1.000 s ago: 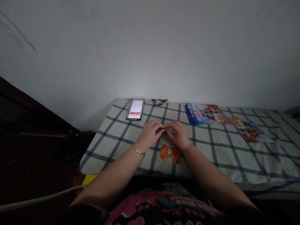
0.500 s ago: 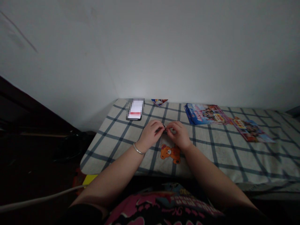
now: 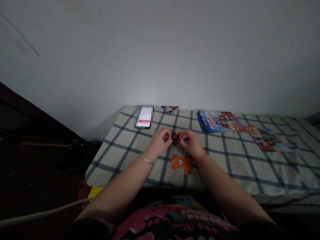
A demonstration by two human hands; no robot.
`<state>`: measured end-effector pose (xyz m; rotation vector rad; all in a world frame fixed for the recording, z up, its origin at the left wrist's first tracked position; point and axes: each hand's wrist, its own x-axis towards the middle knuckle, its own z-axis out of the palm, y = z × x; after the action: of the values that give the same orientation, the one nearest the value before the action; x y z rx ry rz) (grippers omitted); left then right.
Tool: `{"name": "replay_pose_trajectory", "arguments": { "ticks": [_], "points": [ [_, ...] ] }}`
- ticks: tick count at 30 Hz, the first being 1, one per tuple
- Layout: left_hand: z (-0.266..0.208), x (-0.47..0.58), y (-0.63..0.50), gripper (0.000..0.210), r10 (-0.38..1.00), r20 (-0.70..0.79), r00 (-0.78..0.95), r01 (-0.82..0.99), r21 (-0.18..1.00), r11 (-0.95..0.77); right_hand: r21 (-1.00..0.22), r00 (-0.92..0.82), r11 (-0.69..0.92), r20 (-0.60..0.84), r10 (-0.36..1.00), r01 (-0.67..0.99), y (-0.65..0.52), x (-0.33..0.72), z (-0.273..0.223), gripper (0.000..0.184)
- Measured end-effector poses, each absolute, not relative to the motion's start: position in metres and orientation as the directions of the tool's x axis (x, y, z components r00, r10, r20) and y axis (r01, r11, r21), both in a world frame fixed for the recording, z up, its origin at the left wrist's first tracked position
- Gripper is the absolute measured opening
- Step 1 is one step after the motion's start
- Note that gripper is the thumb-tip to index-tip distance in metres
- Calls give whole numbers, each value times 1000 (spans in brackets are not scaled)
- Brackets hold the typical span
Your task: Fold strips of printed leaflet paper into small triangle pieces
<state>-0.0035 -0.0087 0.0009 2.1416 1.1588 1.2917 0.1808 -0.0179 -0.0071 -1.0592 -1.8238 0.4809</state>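
My left hand (image 3: 161,140) pinches the left side of a small dark piece of what looks like folded printed paper (image 3: 175,138). From the other side, the fingers of my right hand (image 3: 190,142) close on its right edge. Both hands are over the middle of the checked tablecloth, just beyond an orange bear print (image 3: 182,164). The fingertips cover part of the piece, so its full shape is hidden. Behind the hands, near the wall, lies a small folded paper triangle (image 3: 170,109) with colourful print.
A phone (image 3: 144,117) with a blurred screen lies at the back left of the table (image 3: 112,156). To the right are a stack of colourful printed sheets (image 3: 216,121) and another sheet (image 3: 270,138). A wall (image 3: 160,53) rises behind the table. At lower left hangs a pale cable (image 3: 50,210).
My left hand has shifted slightly left and my fingertips have moved apart. More of the dark folded piece shows between them. Phone, triangle and sheets stay where they were.
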Motion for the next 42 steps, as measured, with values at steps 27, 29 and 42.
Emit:
{"name": "replay_pose_trajectory", "arguments": {
  "ticks": [27,29,42],
  "points": [
    [3,-4,-10,13,822,454,345,642,525,-559,-760,-20,346,402,915,551,-14,181,-9,11],
    [3,-4,-10,14,830,439,343,652,525,-547,-759,-29,346,397,917,552,-14,183,-9,14],
    [-1,-8,-6,23,859,406,311,582,633,-510,-731,-96,401,422,901,551,-13,192,-10,15]
  ]
}}
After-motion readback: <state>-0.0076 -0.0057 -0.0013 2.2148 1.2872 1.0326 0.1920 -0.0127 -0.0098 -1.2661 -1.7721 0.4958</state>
